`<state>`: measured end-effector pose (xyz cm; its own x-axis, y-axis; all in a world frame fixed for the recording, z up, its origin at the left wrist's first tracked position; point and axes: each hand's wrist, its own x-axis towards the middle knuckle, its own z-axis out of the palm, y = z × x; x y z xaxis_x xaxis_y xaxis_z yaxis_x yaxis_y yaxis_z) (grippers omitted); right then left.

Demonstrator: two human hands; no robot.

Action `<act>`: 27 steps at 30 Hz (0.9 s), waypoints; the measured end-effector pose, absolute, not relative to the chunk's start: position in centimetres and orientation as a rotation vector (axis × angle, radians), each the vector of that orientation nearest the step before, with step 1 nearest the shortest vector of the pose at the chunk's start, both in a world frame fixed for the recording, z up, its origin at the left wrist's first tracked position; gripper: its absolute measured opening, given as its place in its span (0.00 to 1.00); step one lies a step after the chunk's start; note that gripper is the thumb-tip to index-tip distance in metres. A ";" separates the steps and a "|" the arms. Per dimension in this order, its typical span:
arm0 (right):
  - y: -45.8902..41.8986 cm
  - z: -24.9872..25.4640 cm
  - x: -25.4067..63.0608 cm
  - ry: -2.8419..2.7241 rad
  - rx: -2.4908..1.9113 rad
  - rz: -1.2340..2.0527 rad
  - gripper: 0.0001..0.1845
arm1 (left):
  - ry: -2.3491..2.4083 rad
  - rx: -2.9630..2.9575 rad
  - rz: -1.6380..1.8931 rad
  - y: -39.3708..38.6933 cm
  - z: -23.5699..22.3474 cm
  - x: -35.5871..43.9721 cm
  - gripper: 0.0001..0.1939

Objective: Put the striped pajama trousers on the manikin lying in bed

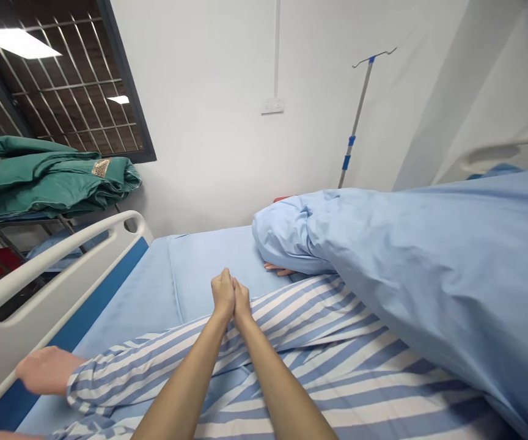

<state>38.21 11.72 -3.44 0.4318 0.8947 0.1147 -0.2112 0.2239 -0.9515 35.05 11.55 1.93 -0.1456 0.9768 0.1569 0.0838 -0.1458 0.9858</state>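
The left hand (222, 294) and right hand (242, 299) touch side by side above the striped trouser leg (145, 360), with both forearms reaching in from the bed's near edge. Each grip is together, fingers curled in; I cannot tell whether cloth is pinched inside. The leg lies lengthwise on the blue-sheeted bed (200, 263), its bare foot (46, 370) by the pale end board (76, 284) at the left edge. A blue quilt (406, 263) covers the right part, another hand (282, 271) peeking from under it. Beyond the far edge rises a drip stand (362, 104).
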 end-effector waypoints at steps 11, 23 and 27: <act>11.2 -3.3 37.5 -0.893 -1.200 0.769 0.19 | 1.618 1.638 1.208 10.6 -2.6 32.0 0.22; 9.2 -0.5 41.1 -1.608 -1.311 0.339 0.20 | 1.519 1.765 1.094 11.1 -3.4 32.2 0.25; 9.3 -2.1 41.9 -1.510 -1.390 0.412 0.21 | 1.549 1.795 1.121 10.8 -3.4 32.6 0.25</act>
